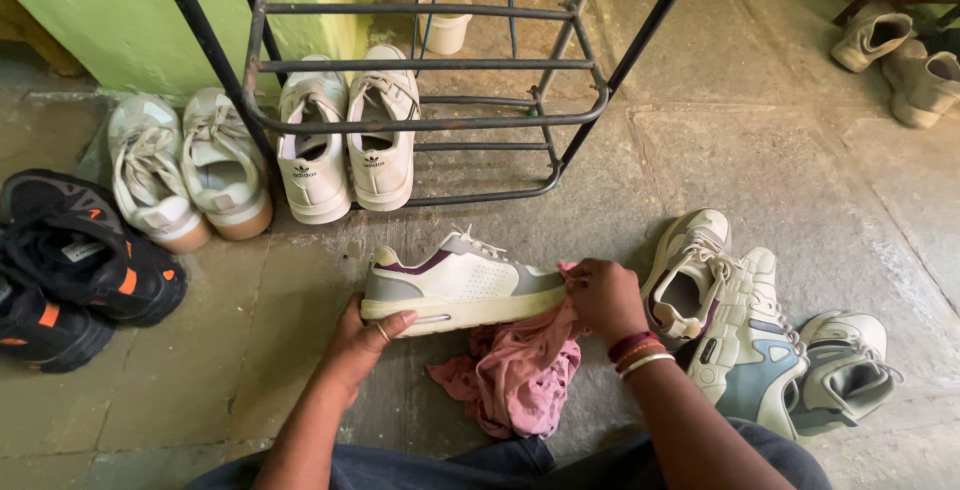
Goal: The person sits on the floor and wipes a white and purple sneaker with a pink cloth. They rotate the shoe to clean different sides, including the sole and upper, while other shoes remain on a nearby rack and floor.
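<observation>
Left hand [362,338] grips the heel end of a white sneaker [462,285] with purple trim, lying on its side at the centre of the frame, while the right hand [603,297] clutches a pink cloth [520,375] against the toe. Beneath them runs a worn grey stone floor [760,140], stained and cracked. A dark metal shoe rack [430,120] stands at upper centre with a white pair [345,140] under it, beside a green wall [110,20] at upper left. Black shoes [75,270] sit at the left edge, and pale sneakers [760,330] are heaped at lower right.
</observation>
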